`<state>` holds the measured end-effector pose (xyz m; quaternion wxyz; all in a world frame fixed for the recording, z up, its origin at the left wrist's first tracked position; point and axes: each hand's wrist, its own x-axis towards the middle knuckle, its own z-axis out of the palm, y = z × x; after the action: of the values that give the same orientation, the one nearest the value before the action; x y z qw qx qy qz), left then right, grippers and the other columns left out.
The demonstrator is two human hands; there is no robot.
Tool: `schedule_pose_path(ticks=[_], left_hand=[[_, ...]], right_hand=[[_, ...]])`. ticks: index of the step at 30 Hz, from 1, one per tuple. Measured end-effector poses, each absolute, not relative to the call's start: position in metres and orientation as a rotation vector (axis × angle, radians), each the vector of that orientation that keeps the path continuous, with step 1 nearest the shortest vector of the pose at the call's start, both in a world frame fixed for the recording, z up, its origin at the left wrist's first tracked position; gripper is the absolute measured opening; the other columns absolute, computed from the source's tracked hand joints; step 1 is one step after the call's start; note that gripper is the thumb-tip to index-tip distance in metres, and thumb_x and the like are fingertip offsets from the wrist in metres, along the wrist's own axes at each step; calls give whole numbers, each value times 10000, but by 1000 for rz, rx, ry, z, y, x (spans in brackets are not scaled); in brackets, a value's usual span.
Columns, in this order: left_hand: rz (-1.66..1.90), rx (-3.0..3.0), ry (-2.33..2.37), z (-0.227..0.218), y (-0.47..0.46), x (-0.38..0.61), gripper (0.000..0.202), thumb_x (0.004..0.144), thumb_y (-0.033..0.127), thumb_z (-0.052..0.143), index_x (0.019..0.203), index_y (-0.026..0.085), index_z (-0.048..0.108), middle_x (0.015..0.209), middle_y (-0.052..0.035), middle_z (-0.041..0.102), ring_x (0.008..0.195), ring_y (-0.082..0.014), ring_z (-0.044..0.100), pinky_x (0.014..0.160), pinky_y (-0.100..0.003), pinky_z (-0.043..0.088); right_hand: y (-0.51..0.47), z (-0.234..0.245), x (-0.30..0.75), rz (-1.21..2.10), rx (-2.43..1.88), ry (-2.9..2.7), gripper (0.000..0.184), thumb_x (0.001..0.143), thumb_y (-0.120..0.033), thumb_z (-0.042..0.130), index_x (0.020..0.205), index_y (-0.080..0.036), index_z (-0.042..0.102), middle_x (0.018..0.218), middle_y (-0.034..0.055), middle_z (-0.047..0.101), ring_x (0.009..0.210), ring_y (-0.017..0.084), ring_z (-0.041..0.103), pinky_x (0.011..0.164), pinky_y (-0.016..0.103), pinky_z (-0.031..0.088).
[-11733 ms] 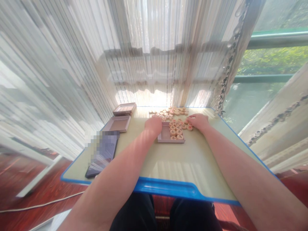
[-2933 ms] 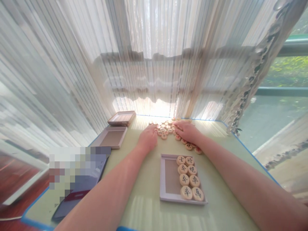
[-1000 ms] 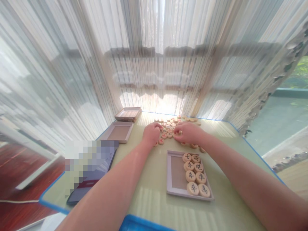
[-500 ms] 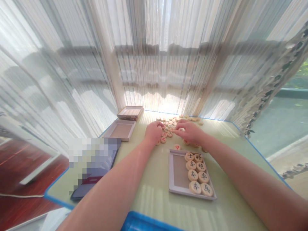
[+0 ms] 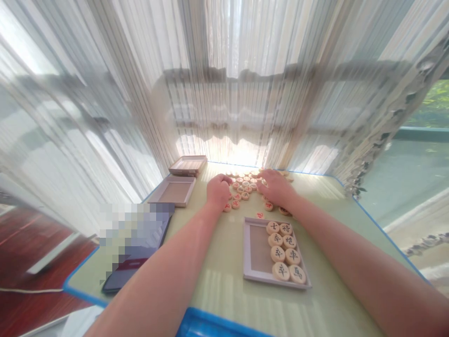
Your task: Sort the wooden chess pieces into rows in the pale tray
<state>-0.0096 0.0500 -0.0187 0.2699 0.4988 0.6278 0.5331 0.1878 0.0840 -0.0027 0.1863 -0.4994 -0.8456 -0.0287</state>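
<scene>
Playing pieces (image 5: 245, 196): round, thick discs of pale wood, rounded at the edges. Characters on the upper faces, some red, some black; the farther ones too small to read. They lie flat in a loose cluster towards the far part of the pale green table (image 5: 217, 281), many touching or nearly so, the ones at the back washed out by glare

A red-marked piece (image 5: 259, 215) lies by itself, just beyond the far rim of the tray (image 5: 247, 248). Tray is shallow, pale lilac-grey walls, nearer the person than the cluster. In it, eight black-marked pieces (image 5: 281, 271), faces up, two columns of four along the right side; the brown tray floor shows to their left

Left hand (image 5: 218, 192): at the cluster's left edge, fingers curled inward. From here I cannot tell whether it pinches a piece. Right hand (image 5: 277, 188): palm down at the cluster's right side, fingers spread over the pieces, a few of them showing below the palm and wrist

Left part of the table: a shallow box (image 5: 171, 191) with a brown floor, a second box (image 5: 188, 164) behind it; closer in, a dark flat device (image 5: 140, 262), partly masked by blurred squares. Beyond everything, a sheer curtain (image 5: 231, 103) with sun coming through
</scene>
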Motion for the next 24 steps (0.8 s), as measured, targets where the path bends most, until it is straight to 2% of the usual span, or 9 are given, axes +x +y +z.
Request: schedule_pose_path(ticks=[2, 4, 7, 9, 12, 15, 18, 21, 24], left_hand=[[1439, 1372, 1702, -19, 49, -9, 221, 596, 114, 387, 658, 178, 590, 663, -16, 599, 524, -119, 501, 431, -215, 366], [1424, 1395, 1700, -18, 49, -9, 211, 599, 119, 385, 647, 180, 582, 635, -8, 587, 493, -112, 476, 419, -214, 350], [1435, 1423, 1720, -17, 49, -10, 224, 596, 121, 379, 639, 181, 590, 618, -6, 578, 517, -119, 491, 433, -216, 351], [1460, 1417, 1745, -17, 49, -10, 233, 597, 121, 372, 633, 180, 594, 620, -9, 580, 558, -129, 515, 458, -219, 364], [1460, 1399, 1755, -16, 49, -10, 231, 609, 124, 367, 633, 181, 590, 639, -12, 592, 606, -137, 542, 481, -220, 385], [1414, 1421, 1766, -15, 48, -10, 231, 627, 121, 367, 646, 182, 589, 671, -14, 608, 621, -137, 554, 484, -218, 399], [1384, 1447, 1804, -15, 48, -10, 268, 662, 120, 366, 719, 180, 620, 734, -20, 632, 638, -140, 568, 506, -227, 421], [1354, 1562, 1782, -16, 50, -10, 343, 710, 127, 365, 875, 198, 657, 874, -20, 660, 764, -152, 599, 634, -248, 474], [1203, 1840, 1742, -18, 53, -9, 329, 733, 142, 387, 855, 210, 685, 960, -23, 665, 948, -167, 580, 860, -272, 448]], right_hand=[[86, -3, 185, -66, -1393, -2415, 464, 877, -391, 376, 1290, -200, 473, 1393, 64, 428, 1276, 250, 356, 1047, 404, 289], [87, -5, 183, -28, -1390, -2471, 466, 885, -412, 365, 1283, -199, 481, 1411, 65, 406, 1290, 248, 342, 1055, 403, 278], [85, -5, 181, -25, -1354, -2457, 362, 886, -383, 389, 1124, -204, 593, 1289, 68, 533, 1190, 236, 451, 1009, 386, 330], [81, -3, 179, -30, -1318, -2405, 286, 860, -313, 449, 1063, -195, 611, 1167, 73, 598, 1089, 222, 513, 951, 360, 379], [74, 3, 176, 21, -1244, -2391, 220, 822, -218, 495, 993, -175, 628, 1050, 82, 615, 957, 190, 559, 856, 305, 424], [70, 7, 175, 68, -1185, -2397, 181, 830, -217, 482, 881, -173, 650, 958, 77, 616, 844, 166, 574, 776, 277, 437], [70, 7, 175, 75, -1170, -2407, 147, 790, -213, 523, 859, -178, 648, 949, 71, 610, 816, 168, 571, 741, 274, 436], [73, 4, 178, 70, -1148, -2412, 152, 748, -172, 546, 869, -181, 639, 998, 71, 605, 868, 179, 565, 767, 277, 429], [74, 2, 179, 104, -1153, -2394, 139, 763, -180, 527, 852, -182, 635, 928, 60, 632, 829, 172, 570, 756, 275, 427]])
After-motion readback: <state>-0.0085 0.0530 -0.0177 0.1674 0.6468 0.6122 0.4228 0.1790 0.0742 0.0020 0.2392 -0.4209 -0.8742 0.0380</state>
